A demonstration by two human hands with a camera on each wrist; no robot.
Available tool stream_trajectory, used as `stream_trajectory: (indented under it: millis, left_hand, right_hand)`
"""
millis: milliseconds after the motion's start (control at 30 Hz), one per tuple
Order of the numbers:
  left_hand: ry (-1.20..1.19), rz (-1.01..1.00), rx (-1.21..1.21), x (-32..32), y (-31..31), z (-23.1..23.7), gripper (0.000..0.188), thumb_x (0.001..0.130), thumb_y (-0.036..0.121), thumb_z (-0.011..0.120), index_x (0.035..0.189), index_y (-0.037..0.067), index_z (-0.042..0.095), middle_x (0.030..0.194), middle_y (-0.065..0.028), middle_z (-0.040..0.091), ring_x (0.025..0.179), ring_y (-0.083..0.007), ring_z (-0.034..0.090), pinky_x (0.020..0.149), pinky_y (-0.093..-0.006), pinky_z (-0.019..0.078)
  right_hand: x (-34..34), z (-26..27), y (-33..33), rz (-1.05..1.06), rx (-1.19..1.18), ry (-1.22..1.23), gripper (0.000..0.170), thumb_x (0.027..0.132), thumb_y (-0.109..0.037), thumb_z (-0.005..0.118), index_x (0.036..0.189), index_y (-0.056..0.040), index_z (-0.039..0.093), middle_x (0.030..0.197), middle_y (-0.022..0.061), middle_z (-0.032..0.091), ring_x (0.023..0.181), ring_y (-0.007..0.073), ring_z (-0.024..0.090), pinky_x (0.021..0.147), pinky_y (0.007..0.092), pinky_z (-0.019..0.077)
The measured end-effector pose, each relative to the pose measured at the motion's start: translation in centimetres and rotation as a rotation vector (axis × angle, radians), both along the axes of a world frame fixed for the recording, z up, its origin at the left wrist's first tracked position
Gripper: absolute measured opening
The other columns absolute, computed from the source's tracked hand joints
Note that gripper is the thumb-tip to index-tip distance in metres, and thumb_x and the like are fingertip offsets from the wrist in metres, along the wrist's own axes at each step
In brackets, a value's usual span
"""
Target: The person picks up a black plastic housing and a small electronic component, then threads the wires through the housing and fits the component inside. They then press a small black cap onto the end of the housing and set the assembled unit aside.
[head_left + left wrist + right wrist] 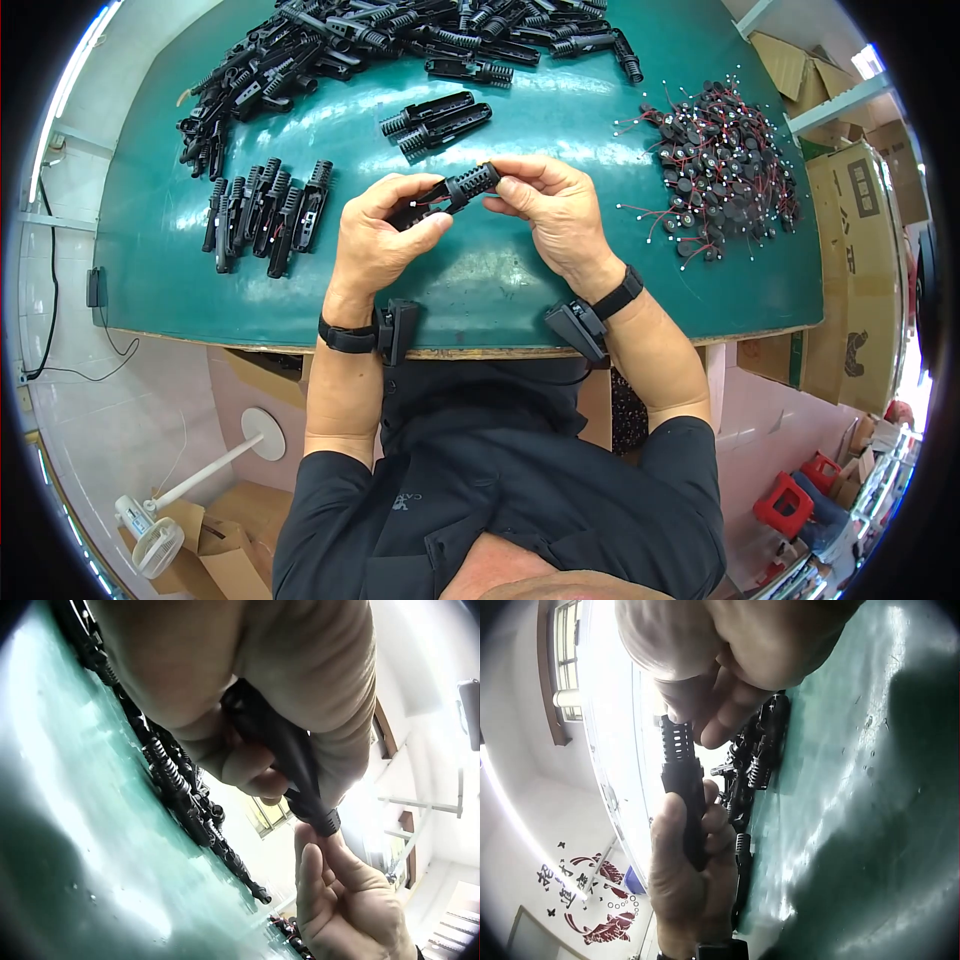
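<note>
Presently: one black casing (682, 782), above the green table (565, 115); your left hand (378, 236) wrapped round its body, your right hand (562, 212) pinching its ribbed end (679, 742). Uneven pulling could slip that pinch.

In the head view, a white round-based stand (208, 477) was located at 8 o'clock, near an open cardboard box (245, 512). A printed carton (845, 265) stood at 3 o'clock; a red stool (783, 507), at 4 o'clock. Right wrist view: red fish decals (609, 931), 7 o'clock; window (568, 656), 10 o'clock.
</note>
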State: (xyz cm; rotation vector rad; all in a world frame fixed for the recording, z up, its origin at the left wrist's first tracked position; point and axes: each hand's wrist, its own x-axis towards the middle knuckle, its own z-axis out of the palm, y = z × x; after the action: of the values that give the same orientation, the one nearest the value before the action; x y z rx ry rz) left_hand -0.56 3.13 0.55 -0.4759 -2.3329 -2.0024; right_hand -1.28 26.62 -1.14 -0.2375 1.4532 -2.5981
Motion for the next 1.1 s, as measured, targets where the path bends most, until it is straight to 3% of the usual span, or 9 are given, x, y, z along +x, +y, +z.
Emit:
stream_trajectory:
  millis: [433, 533, 567, 667, 700, 800, 1100]
  left_hand:
    - [-0.033, 0.091, 0.085, -0.1, 0.8, -0.7, 0.041, 0.084, 0.004, 0.086, 0.122, -0.001, 0.073, 0.105, -0.0025, 0.071, 0.092, -0.0074, 0.067, 0.078, -0.0215, 0.0548]
    - [-0.030, 0.105, 0.068, -0.1, 0.6, -0.7, 0.041, 0.084, 0.004, 0.086, 0.122, -0.001, 0.073, 0.106, -0.0027, 0.071, 0.093, -0.0075, 0.067, 0.079, -0.0217, 0.0550]
    - [-0.010, 0.109, 0.054, -0.2, 0.6, -0.7, 0.040, 0.084, 0.004, 0.086, 0.122, -0.001, 0.073, 0.106, -0.0026, 0.071, 0.092, -0.0075, 0.067, 0.079, -0.0216, 0.0549]
    - [0.029, 0.080, 0.002, -0.1, 0.7, -0.7, 0.040, 0.084, 0.004, 0.086, 0.121, -0.001, 0.074, 0.106, -0.0024, 0.071, 0.091, -0.0073, 0.067, 0.078, -0.0216, 0.0545]
    - [0.053, 0.049, -0.035, -0.1, 0.8, -0.7, 0.039, 0.084, 0.004, 0.086, 0.121, -0.001, 0.074, 0.106, -0.0023, 0.072, 0.091, -0.0072, 0.066, 0.078, -0.0217, 0.0543]
    - [0.054, 0.016, -0.055, 0.1, 1.0, -0.5, 0.038, 0.084, 0.005, 0.086, 0.120, -0.001, 0.074, 0.105, -0.0019, 0.071, 0.089, -0.0070, 0.066, 0.077, -0.0218, 0.0537]
    - [-0.014, -0.009, 0.032, 0.2, 1.0, -0.4, 0.038, 0.084, 0.004, 0.086, 0.119, -0.001, 0.074, 0.102, -0.0015, 0.071, 0.089, -0.0073, 0.066, 0.077, -0.0221, 0.0536]
  right_hand:
    - [0.2, 0.0, -0.8, -0.067, 0.121, 0.100, 0.037, 0.100, -0.001, 0.070, 0.137, 0.0014, 0.067, 0.132, 0.0133, 0.070, 0.115, 0.0222, 0.071, 0.102, 0.0363, 0.0607]
    - [0.3, -0.1, -0.8, 0.058, 0.116, 0.138, 0.058, 0.100, -0.005, 0.072, 0.154, -0.0018, 0.051, 0.149, 0.0163, 0.059, 0.129, 0.0247, 0.064, 0.110, 0.0382, 0.0541]
    - [0.3, -0.1, -0.8, 0.058, 0.115, 0.138, 0.058, 0.100, -0.005, 0.072, 0.154, -0.0018, 0.051, 0.149, 0.0163, 0.059, 0.129, 0.0247, 0.064, 0.110, 0.0382, 0.0541]
    - [0.5, 0.2, -0.8, 0.115, 0.185, 0.186, 0.086, 0.097, -0.014, 0.078, 0.167, -0.0077, 0.028, 0.162, 0.0184, 0.045, 0.142, 0.0270, 0.052, 0.117, 0.0423, 0.0465]
    - [0.6, 0.4, -0.6, 0.108, 0.187, 0.183, 0.086, 0.097, -0.014, 0.078, 0.167, -0.0077, 0.028, 0.162, 0.0184, 0.045, 0.142, 0.0270, 0.052, 0.117, 0.0423, 0.0465]
    - [0.6, 0.6, -0.6, 0.202, 0.217, 0.163, 0.108, 0.093, -0.023, 0.084, 0.171, -0.0125, 0.010, 0.167, 0.0221, 0.035, 0.148, 0.0288, 0.046, 0.120, 0.0442, 0.0418]
    - [0.4, -0.3, -1.4, 0.250, 0.072, 0.145, 0.116, 0.091, -0.024, 0.086, 0.171, -0.0130, 0.003, 0.165, 0.0286, 0.035, 0.144, 0.0297, 0.049, 0.120, 0.0451, 0.0410]
